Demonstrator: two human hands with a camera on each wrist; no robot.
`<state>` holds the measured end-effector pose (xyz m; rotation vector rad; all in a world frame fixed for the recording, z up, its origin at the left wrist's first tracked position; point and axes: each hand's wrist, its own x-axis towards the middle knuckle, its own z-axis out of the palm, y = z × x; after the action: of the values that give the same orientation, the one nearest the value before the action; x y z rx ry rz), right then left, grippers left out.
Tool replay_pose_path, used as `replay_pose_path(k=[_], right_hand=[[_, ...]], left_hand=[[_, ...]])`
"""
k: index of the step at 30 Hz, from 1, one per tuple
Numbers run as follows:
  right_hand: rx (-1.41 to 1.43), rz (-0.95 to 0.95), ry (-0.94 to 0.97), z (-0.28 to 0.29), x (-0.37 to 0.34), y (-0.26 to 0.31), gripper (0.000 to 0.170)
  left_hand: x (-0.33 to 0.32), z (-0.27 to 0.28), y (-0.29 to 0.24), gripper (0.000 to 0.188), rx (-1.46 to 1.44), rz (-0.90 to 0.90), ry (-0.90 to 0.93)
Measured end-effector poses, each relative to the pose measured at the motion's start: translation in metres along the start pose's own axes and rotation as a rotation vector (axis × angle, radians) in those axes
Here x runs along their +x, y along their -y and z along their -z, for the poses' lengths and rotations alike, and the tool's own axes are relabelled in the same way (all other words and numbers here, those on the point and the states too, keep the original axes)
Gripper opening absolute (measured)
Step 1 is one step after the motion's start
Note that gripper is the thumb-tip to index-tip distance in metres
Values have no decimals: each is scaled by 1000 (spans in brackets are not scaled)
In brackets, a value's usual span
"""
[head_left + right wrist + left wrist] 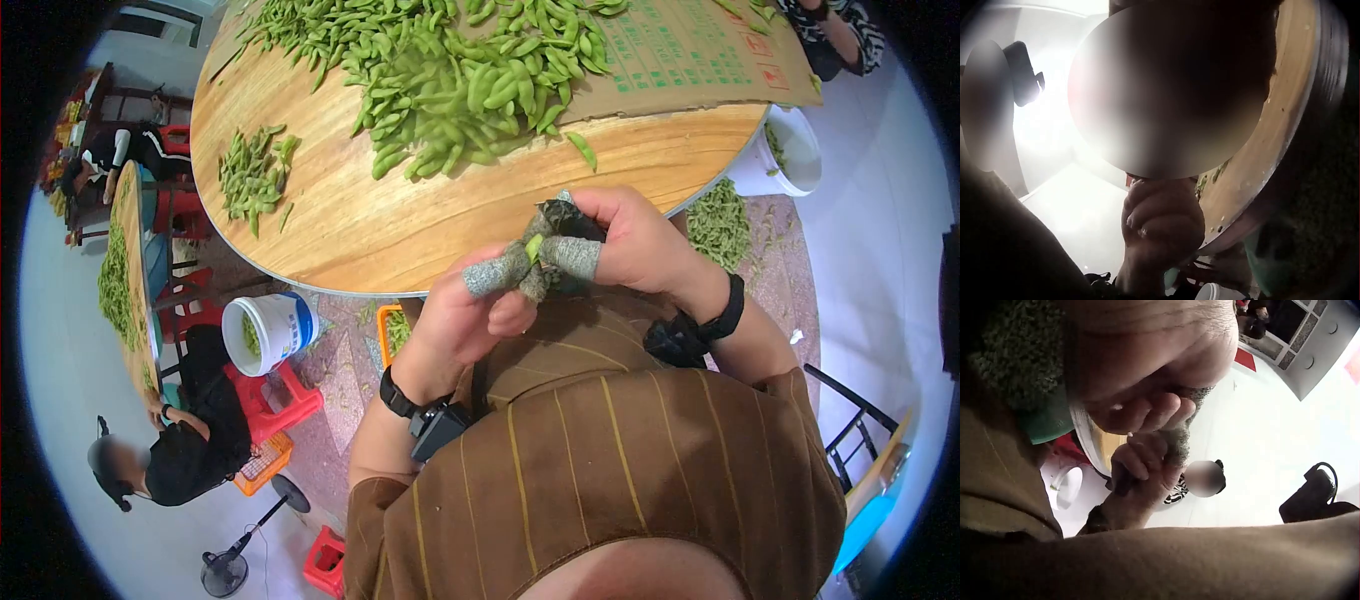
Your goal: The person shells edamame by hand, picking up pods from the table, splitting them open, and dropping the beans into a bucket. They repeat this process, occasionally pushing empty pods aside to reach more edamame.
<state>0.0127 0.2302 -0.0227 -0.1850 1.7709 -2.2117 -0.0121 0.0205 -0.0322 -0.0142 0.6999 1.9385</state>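
Green soybean pod (533, 247), one: pinched where the clamped fingertips of left hand (462, 312) and right hand (642, 240) meet, apparently steadied from both sides. Grey finger wraps (571, 257): probably skin protection. Wood-grain table (330, 225), twelve o'clock. Soybean-pod heap (460, 100), eleven o'clock, seemingly within reach. White bucket (806, 152), between two and three, beside the table's edge, presumably for convenience.

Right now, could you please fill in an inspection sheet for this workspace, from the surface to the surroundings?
Surface: wooden table, partly covered by cardboard.
Job's things: large pod heap, smaller pile on its left, single pod partly hidden.
Clutter: loose pods on the floor.
Hands: left hand and right hand both pinch the single pod.
Cables: apparently a thin cord near the fan.
Surroundings: white bucket, red stool, person at another table.
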Motion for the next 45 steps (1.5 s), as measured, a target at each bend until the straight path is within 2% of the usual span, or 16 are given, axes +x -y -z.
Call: replay_pose_path(k=[4,6,9,13,20,22,24,25,28,30,34,36,38,41,43,45], right_hand=[[-259,72,57,8,-1,-2,24],[-884,231,23,6,-5,8,25],[-1058,375,-9,1,-10,6,25],[-932,420,-133,-5,-6,-4,23],[-627,133,-129,-14,-8,-8,23],[-507,71,-111,-18,-12,-6,21],[-801,135,90,-19,-16,-11,20],[-742,362,48,-21,-16,-21,19],[-826,223,-7,-10,-13,-12,17],[-1044,192,-261,5,-2,5,15],[-1331,249,-547,37,30,-6,14],[-1353,208,-521,34,32,-6,16],[-1379,172,-483,30,34,-1,18],[-539,-113,-265,13,21,3,20],[-368,-165,-227,1,10,10,20],[-115,-256,-184,-4,0,23,19]], left_hand=[[-1,-6,-2,22,41,37,-94],[1,-7,-5,20,89,65,-130],[4,-5,-6,18,134,93,-157],[6,-7,-5,17,200,74,-208],[-9,-7,-4,18,81,117,-137],[-24,-6,-11,16,340,142,-249],[-48,7,-19,17,607,180,-250],[-61,13,-23,19,876,219,-252],[-103,29,-20,21,1311,401,-335],[-131,61,3,22,2324,681,-392],[-114,30,-2,21,2225,744,-491],[-84,3,-9,19,2039,163,-398],[-57,-7,-8,20,1648,-207,-363],[-11,-18,0,21,1236,-352,-396],[8,-25,-2,17,736,-125,-294],[10,-22,-3,16,629,-101,-290]])
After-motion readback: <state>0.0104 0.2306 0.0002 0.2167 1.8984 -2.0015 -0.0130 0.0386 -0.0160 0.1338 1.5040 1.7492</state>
